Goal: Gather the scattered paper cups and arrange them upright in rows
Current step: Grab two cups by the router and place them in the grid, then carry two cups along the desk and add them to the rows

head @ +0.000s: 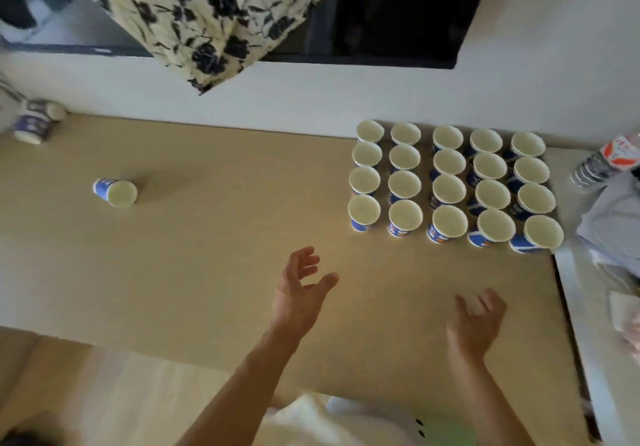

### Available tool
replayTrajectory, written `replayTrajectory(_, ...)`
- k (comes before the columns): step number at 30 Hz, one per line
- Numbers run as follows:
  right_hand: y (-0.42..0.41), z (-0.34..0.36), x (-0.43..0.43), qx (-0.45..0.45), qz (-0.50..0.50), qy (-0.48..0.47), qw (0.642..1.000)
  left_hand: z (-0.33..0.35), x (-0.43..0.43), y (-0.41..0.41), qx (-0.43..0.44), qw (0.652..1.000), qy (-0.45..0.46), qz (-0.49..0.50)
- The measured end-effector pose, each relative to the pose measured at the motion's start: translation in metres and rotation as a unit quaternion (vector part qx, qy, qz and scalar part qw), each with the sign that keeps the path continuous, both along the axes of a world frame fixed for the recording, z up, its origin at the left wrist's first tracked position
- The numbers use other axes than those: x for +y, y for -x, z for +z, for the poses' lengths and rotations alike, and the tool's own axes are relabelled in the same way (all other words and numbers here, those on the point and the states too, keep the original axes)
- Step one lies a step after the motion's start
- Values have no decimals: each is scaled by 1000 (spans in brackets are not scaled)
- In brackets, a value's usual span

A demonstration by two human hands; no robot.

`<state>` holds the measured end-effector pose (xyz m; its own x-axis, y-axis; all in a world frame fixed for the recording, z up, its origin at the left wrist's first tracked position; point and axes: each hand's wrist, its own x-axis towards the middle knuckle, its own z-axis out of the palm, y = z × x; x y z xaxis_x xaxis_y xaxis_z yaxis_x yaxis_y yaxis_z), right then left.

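Several blue-and-white paper cups [448, 187] stand upright in neat rows at the right back of the tan table [207, 255]. One cup [116, 192] lies on its side far to the left. Two more cups [36, 125] lie tipped at the far left back edge. My left hand [299, 293] hovers over the table's middle with fingers spread and holds nothing. My right hand [476, 324] hangs to its right, below the rows, fingers loosely curled and empty.
A floral cloth [207, 13] hangs over the white wall behind the table. A plastic bottle [602, 161] and pale bags [616, 224] lie on a white surface at the right. The table's front edge runs along the lower left.
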<state>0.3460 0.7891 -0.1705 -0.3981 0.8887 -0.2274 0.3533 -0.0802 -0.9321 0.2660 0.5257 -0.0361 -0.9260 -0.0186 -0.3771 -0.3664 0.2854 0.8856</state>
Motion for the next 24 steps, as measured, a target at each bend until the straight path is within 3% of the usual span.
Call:
replayTrajectory(4,30,36,-94,51,92,15,994,16,-60,4,19,997,-41,69)
replayTrajectory(10,84,90,-249,84,275,46,957,32,-162,-4,57,985,-79,141)
replayTrajectory(16,108,122,-389,96,354,54,929,47,-282,-18,82,976,-87,180)
replayTrajectory(24,112,119,-498,54,409,68,908,51,-394,-19,87,965,-86,233)
